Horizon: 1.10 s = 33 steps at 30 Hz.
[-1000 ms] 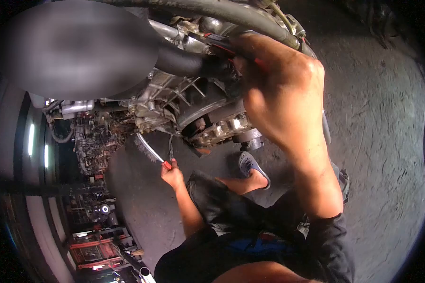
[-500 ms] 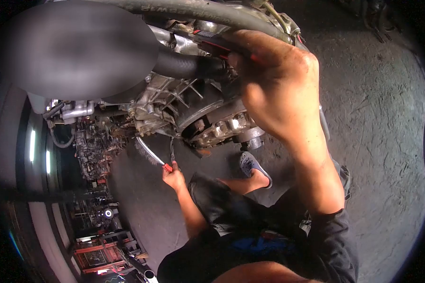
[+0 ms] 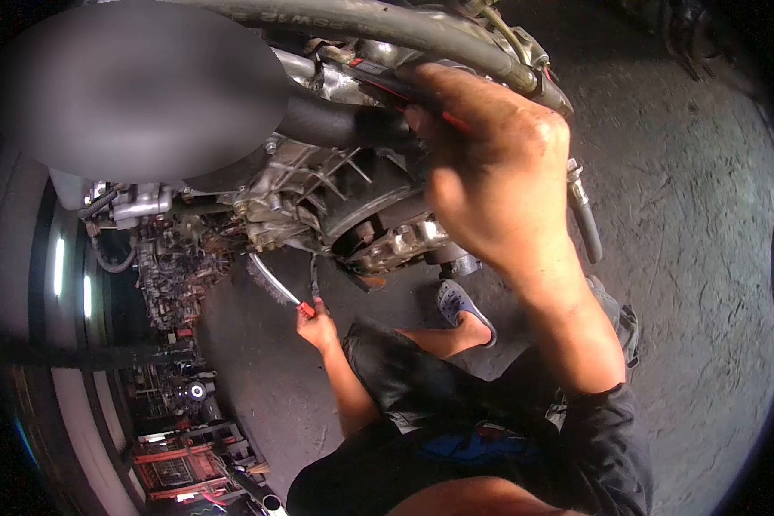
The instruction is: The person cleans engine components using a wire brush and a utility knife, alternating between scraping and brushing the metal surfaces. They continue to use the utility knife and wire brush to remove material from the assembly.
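My right hand (image 3: 503,172) is closed around a slim black-and-red hand tool (image 3: 387,83), whose far end points left over the metal engine (image 3: 305,176). The fingers sit close below a thick grey hose (image 3: 404,27); a black hose (image 3: 335,120) lies left of them. Lower down, my left hand (image 3: 319,328) grips the red handle of a wire brush (image 3: 273,281). Its curved bristle end reaches up toward the underside of the engine. A thin dark strip (image 3: 315,277) hangs beside the brush, just above the fingers.
A sandaled foot (image 3: 464,311) stands on the dark floor (image 3: 679,284) below the engine. A loose hose end (image 3: 585,219) sticks out right of my right wrist. Stacked engine parts (image 3: 170,279) and a red metal frame (image 3: 176,469) line the left side. A blurred oval covers the upper left.
My right hand and its tool have shifted slightly left, and more of the hose end beside the wrist shows. My left hand and the brush have barely moved.
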Each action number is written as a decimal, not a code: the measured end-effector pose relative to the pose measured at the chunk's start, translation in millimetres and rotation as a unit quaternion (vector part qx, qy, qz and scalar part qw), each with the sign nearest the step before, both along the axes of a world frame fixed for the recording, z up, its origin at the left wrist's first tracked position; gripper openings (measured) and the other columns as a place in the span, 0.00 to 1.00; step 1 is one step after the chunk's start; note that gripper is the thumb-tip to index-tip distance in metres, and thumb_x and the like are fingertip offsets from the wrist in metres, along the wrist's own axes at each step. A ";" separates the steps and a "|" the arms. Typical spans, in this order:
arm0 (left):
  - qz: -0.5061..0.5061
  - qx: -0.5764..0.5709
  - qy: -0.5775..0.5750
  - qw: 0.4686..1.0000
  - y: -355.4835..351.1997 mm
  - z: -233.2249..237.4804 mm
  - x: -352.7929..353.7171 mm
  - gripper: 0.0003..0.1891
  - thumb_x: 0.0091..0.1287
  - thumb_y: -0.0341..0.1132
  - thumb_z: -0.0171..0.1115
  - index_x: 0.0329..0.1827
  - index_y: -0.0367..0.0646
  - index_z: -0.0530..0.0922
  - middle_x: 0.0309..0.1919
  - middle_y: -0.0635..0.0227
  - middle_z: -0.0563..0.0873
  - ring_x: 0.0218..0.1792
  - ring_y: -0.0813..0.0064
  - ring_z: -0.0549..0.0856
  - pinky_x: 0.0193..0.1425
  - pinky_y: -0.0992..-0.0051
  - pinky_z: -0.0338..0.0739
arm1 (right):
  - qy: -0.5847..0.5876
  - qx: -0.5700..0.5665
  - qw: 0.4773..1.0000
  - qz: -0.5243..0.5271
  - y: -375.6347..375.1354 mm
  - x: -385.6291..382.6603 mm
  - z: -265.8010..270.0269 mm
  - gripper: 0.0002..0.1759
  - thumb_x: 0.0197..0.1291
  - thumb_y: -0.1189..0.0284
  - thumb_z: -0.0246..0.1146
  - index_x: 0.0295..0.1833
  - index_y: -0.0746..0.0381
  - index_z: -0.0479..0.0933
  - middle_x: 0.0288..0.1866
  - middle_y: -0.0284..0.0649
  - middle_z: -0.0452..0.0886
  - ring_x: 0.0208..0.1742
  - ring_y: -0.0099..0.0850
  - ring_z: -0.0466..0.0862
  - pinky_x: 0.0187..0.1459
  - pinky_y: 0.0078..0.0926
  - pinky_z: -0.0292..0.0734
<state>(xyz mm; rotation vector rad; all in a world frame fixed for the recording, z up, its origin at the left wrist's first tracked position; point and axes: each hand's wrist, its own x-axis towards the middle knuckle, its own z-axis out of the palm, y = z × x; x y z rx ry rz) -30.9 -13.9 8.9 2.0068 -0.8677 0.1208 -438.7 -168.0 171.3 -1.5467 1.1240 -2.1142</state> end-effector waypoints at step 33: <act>0.003 -0.017 0.017 1.000 3.8 -5.0 10.8 0.10 0.60 0.26 0.67 0.25 0.39 0.73 0.16 0.73 0.76 0.15 0.82 0.71 0.19 0.77 0.65 | 0.014 0.030 0.999 -0.001 -0.5 -1.0 -0.3 0.13 0.40 0.79 0.61 0.37 0.66 0.79 0.27 0.51 0.80 0.34 0.50 0.82 0.39 0.43 0.77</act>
